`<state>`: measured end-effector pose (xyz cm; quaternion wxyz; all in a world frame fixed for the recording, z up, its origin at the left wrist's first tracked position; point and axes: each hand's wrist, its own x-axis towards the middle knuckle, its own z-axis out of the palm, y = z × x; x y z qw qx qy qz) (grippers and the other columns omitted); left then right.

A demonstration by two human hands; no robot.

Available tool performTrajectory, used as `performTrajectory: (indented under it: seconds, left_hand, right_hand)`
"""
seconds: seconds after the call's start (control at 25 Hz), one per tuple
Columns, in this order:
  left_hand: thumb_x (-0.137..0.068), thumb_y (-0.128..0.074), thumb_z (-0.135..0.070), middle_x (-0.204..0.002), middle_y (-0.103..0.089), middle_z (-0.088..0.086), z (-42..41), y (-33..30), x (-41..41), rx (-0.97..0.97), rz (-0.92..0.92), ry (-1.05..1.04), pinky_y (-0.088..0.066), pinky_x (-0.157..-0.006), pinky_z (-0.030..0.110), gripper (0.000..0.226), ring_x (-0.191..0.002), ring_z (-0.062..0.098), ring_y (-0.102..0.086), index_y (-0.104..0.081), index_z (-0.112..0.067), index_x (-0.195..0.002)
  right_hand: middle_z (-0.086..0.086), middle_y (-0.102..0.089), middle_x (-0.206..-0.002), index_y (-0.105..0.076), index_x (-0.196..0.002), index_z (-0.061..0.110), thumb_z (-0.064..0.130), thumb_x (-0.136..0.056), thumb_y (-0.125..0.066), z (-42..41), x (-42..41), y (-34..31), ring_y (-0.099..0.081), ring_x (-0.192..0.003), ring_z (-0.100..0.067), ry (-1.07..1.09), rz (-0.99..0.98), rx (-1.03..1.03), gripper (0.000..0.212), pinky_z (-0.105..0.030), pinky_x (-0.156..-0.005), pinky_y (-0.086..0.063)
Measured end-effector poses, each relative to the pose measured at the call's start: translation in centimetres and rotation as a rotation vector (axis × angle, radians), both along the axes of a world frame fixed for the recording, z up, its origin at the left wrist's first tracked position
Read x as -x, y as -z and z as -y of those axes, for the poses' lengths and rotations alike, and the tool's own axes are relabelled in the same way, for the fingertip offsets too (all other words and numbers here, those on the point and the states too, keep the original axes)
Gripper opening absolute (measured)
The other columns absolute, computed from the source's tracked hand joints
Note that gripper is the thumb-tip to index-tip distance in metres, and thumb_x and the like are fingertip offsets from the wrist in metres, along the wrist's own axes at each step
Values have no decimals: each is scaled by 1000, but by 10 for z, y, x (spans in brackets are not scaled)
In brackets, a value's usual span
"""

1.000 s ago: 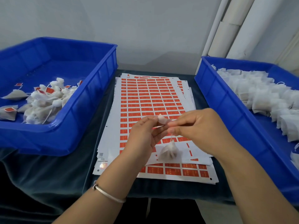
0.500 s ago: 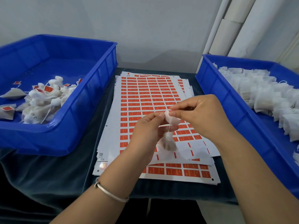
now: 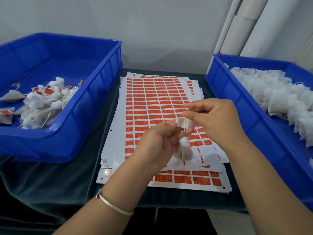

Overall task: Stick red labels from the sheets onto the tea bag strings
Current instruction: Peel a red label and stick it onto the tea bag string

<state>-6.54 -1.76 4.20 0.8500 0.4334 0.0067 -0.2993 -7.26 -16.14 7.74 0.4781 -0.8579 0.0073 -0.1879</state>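
Both hands over the sheets (image 3: 152, 102). Left hand (image 3: 157, 146) pinches one end of the label (image 3: 185, 123), white side up; right hand (image 3: 215, 119) pinches the string (image 3: 185, 133) at the label's middle. Tea bag (image 3: 184, 150) hangs just below the pinch.

Label (image 3: 185, 124) white-side up, string (image 3: 184, 131) across, bag (image 3: 184, 150) dangling

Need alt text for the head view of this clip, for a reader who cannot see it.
Two bare hands hold a peeled label, white back showing, against the string of a small white mesh tea bag dangling above a stack of red label sheets: left hand, right hand. A blue plastic bin of labelled tea bags sits left, a blue bin of unlabelled bags right.
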Motion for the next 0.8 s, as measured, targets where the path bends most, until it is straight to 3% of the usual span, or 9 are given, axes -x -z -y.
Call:
performTrajectory:
  seconds: [0.12, 0.48, 0.68, 0.8]
  left_hand:
    - [-94, -46, -9, -99, -72, 13, -1, -2, 1, 62, -48, 20, -51, -81, 29, 23, -90, 22, -70, -59, -3, -112]
    - [-81, -56, -10, -101, -71, 15, -2, -1, 2, 82, -27, 15, -56, -74, 27, 26, -88, 22, -70, -72, -2, -99]
    - [-87, -57, -14, -90, -73, 6, 2, 1, 2, -56, 51, -16, -53, -83, 31, 20, -80, 17, -70, -77, -14, -83]
    - [-74, -66, -19, -90, -74, 6, 4, 2, 1, -90, 86, -34, -56, -71, 25, 15, -76, 15, -70, -77, -15, -84]
  right_hand:
    - [36, -57, -68, -61, -69, 46, 23, -77, -75, 2, -1, 2, -56, -70, 23, 8, 14, -6, 28, 5, -57, -40]
    - [33, -58, -71, -61, -70, 45, 21, -78, -74, 4, -1, 1, -58, -70, 21, -4, -8, -6, 28, 2, -58, -44]
    - [38, -58, -59, -60, -69, 46, 21, -78, -73, 4, 0, 0, -58, -71, 20, -47, -29, 11, 29, 2, -57, -43]
    - [41, -58, -61, -60, -70, 45, 22, -78, -73, 5, 1, -2, -59, -72, 19, -78, -42, 10, 28, 2, -58, -44]
